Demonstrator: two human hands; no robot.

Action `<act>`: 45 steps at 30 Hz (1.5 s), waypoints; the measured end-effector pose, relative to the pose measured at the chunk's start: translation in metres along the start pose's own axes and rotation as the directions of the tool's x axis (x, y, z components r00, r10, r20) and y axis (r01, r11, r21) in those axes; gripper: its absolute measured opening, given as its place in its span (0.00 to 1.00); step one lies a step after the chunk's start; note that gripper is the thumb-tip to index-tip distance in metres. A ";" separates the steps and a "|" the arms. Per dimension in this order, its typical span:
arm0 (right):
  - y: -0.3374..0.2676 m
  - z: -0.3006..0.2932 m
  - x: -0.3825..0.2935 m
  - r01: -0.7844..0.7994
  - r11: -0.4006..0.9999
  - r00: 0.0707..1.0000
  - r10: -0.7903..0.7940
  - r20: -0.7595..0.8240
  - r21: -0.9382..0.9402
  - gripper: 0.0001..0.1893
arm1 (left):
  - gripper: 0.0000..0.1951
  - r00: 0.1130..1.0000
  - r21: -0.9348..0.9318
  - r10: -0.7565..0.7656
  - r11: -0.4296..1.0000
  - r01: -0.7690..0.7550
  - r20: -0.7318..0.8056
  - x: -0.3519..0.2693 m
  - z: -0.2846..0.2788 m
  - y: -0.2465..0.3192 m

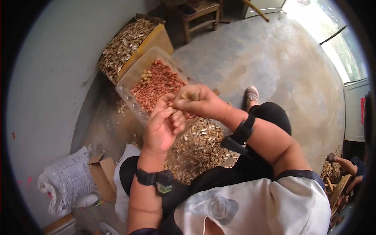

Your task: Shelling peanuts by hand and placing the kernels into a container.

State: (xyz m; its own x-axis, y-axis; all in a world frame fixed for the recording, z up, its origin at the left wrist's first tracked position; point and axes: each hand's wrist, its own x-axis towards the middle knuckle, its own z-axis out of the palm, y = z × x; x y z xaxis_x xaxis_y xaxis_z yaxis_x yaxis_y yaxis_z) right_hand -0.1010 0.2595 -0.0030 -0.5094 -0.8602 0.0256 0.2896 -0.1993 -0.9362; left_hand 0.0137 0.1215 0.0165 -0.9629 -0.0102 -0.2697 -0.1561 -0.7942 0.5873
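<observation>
My left hand (163, 126) and my right hand (201, 101) meet over the near side of a clear plastic tub (158, 53). Thumb and fingertips of the left hand pinch a small peanut, mostly hidden where the hands touch. The right hand is curled around pale unshelled peanuts (184, 95), partly covered by its fingers. Reddish shelled peanut kernels (163, 75) spread across the tub, and a small cluster of unshelled peanuts (146, 77) lies on them. Below my hands, between my legs, is a heap of peanut shells (202, 144).
A yellowish bin (164, 36) heaped with shells stands by the wall. A wooden stool (202, 14) is beyond it. At left are a white woven sack (69, 177) bearing writing and a cardboard box (104, 176). Another person's arm (346, 167) shows at far right, near a wicker chair (339, 191).
</observation>
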 end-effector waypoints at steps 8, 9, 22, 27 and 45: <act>-0.002 0.002 0.006 -0.064 0.988 0.997 0.069 -0.035 0.139 0.07 | 0.11 0.994 -0.002 0.076 0.997 -0.076 0.076 -0.003 -0.008 0.010; -0.002 -0.002 0.006 -0.054 0.984 0.999 0.054 0.003 0.172 0.09 | 0.09 0.987 -0.030 0.082 0.996 -0.079 0.141 -0.003 -0.012 0.012; -0.019 -0.013 -0.011 -0.099 0.960 0.899 0.198 0.391 -0.261 0.13 | 0.05 0.974 0.491 0.218 0.857 -0.158 -0.068 0.000 -0.018 0.025; -0.037 -0.014 -0.012 -0.297 0.936 0.951 0.309 0.032 -0.189 0.11 | 0.04 0.925 0.607 0.292 0.789 -0.091 -0.242 0.000 -0.028 0.030; -0.006 -0.002 -0.001 -0.160 0.936 0.985 0.133 -0.106 -0.313 0.04 | 0.22 0.994 0.319 0.040 0.948 -0.006 -0.101 -0.003 -0.030 0.024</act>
State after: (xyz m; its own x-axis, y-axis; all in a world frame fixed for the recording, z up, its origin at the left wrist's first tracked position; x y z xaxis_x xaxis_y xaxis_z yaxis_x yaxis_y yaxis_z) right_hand -0.1037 0.2622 0.0023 -0.5489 -0.8246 -0.1367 0.0993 0.0980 -0.9902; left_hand 0.0191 0.0842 0.0089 -0.9411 -0.1037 -0.3218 -0.2125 -0.5587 0.8016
